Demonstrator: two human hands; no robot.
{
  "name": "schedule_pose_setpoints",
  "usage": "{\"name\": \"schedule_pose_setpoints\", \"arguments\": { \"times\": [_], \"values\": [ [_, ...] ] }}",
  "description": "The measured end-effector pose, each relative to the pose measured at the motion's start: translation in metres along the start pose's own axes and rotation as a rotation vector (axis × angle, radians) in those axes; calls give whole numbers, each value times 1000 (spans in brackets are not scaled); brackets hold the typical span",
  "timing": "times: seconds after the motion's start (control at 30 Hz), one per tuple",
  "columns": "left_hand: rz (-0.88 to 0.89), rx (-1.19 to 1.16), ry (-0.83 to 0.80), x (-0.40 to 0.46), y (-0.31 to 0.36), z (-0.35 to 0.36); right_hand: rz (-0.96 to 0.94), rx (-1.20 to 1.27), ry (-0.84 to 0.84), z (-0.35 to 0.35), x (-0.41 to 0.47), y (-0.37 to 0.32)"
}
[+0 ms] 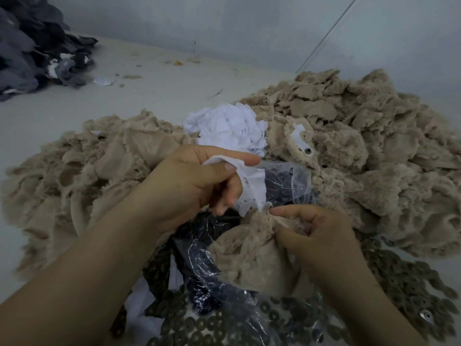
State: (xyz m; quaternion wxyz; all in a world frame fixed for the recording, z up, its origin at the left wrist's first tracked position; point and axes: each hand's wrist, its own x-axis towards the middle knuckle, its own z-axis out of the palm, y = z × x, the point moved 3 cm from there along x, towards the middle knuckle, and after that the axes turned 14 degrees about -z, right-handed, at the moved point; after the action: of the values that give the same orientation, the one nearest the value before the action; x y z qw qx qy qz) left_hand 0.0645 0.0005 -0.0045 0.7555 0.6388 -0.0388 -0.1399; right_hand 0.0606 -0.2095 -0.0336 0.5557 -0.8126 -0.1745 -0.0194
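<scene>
While the left hand (189, 188) is pinching the white strip (253, 182) between thumb and forefinger at frame centre, I am watching the right hand (321, 238), fingers curled, gripping the beige plush piece (247, 250) just below the strip.

**Much Lost To View, Edges Cropped**

Right hand (316, 236) fingertips vanish into the beige plush piece (249, 253); left hand (189, 186) thumb covers part of the white strip (253, 186). Clear bag (291, 176) contents too blurred to ID. Grey fabric heap (27, 46) cut off at left edge, beige pile (374, 146) at rt, ring discs (404, 273) at btm. Far scraps (178, 62) too small to tell.
</scene>
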Motion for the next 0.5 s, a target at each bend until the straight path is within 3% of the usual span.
{"name": "schedule_pose_setpoints", "arguments": {
  "times": [0.23, 0.5],
  "values": [
    [0, -41, -167, 2, -6, 9, -26, -27, -56, 3, 2, 6],
    [-2, -135, -137, 5, -13, 8, -40, -69, -65, 4, 4, 11]
  ]
}}
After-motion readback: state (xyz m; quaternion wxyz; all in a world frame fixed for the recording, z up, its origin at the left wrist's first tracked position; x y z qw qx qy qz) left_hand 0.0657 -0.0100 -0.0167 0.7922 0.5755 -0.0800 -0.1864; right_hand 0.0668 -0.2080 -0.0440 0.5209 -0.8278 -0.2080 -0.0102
